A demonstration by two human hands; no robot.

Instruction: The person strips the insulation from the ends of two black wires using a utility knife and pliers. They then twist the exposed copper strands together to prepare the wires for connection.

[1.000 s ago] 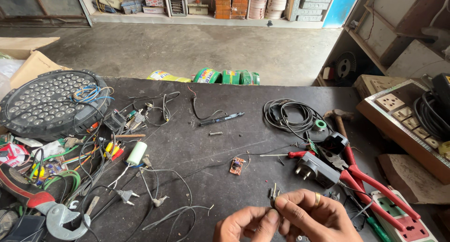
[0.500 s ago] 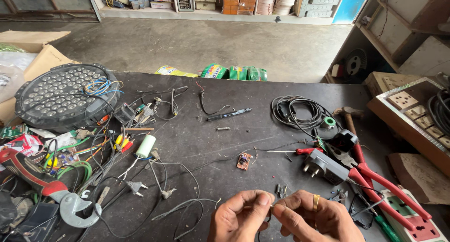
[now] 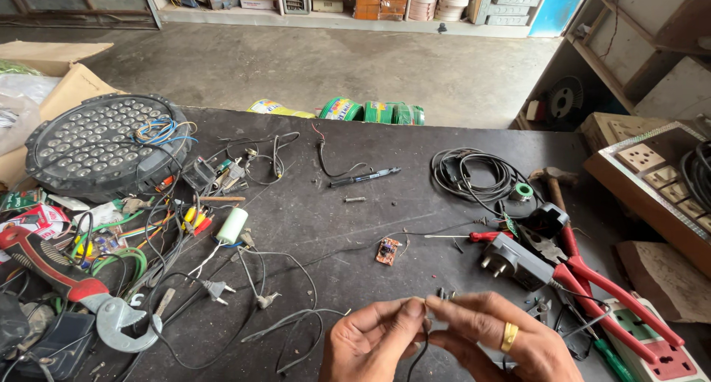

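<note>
At the near edge of the dark workbench [image 3: 415, 204], my left hand [image 3: 374, 341] and my right hand [image 3: 496, 337] meet. Together they pinch a thin black wire [image 3: 419, 345] whose end hangs down between them. My right hand wears a gold ring. A small dark part [image 3: 443, 294] lies on the bench just beyond my fingertips. A small brown circuit board [image 3: 386, 251] sits a little farther out, and a black plug adapter [image 3: 514, 260] lies to the right of it.
A round black LED lamp [image 3: 96, 141] sits at the far left amid loose wires, plugs and a white capacitor [image 3: 232, 225]. Red-handled cutters [image 3: 592, 278], a hammer [image 3: 552, 182], a coiled black cable [image 3: 474, 175] and a power strip [image 3: 652, 345] lie on the right. A pipe wrench [image 3: 74, 286] lies near left.
My hands have closed in on each other over the wire and the small part now lies on the bench beyond them. The view has tilted slightly down and left.
</note>
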